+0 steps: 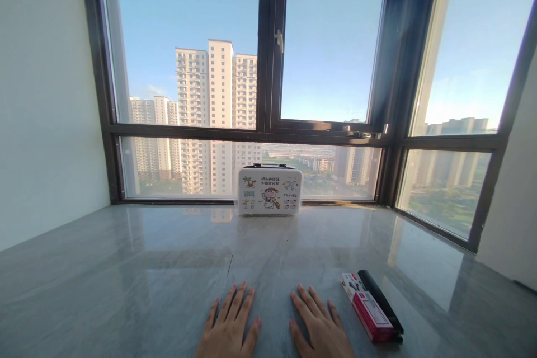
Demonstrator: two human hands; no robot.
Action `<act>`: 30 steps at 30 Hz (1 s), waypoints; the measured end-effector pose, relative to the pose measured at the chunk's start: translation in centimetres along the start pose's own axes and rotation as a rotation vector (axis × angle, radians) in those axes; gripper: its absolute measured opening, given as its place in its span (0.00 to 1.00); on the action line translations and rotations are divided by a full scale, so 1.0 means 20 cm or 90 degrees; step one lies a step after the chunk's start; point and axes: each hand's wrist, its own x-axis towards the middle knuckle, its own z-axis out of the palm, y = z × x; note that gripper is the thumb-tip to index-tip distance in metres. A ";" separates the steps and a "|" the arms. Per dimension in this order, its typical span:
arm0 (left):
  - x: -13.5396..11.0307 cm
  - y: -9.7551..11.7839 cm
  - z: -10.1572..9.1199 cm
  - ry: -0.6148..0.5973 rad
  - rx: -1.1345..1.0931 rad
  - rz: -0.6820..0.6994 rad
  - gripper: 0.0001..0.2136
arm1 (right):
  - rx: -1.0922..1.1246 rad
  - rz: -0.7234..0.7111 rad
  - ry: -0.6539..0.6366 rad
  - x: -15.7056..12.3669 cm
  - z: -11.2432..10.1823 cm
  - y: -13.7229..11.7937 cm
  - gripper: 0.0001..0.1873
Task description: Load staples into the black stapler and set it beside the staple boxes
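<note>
The left hand (230,327) lies palm down near the front of a glossy grey marbled stone ledge (146,268), its fingers extended and slightly parted, the thumb held out toward the person's other hand; it grasps nothing. The right hand (321,327), a near mirror of it, is likewise flattened with fingers spread and has hold of nothing, a strip of bare stone separating the two thumbs. Just to the right of the right hand, from where I stand behind the person, lies a long, narrow cardboard box printed in white and pinkish red (369,310), set at a slant and apart from the fingers. Along its right side runs a long, slender black object (380,299), whose exact kind I cannot tell. Well beyond the hands, roughly centred between them, a small white suitcase-shaped case with a black top handle (269,193) stands upright near the glass; its front bears a cartoon figure, a palm tree and the word "TRAVEL". Behind it rises a dark brown window frame (264,45) with a pale lever handle (279,40), through which tall cream apartment towers (220,84) appear under a blue sky.
</note>
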 end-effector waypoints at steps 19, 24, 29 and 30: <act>0.00 -0.03 0.05 0.033 0.011 0.014 0.30 | -0.013 -0.015 0.180 -0.01 0.03 -0.03 0.14; 0.00 -0.02 0.04 0.031 0.018 0.008 0.30 | -0.050 0.086 0.155 -0.01 0.04 -0.03 0.20; 0.00 -0.02 0.05 0.035 0.012 0.008 0.30 | -0.040 0.115 0.144 -0.01 0.03 -0.05 0.22; 0.00 -0.02 0.05 0.035 0.010 0.007 0.30 | -0.025 0.115 0.146 0.00 0.03 -0.05 0.25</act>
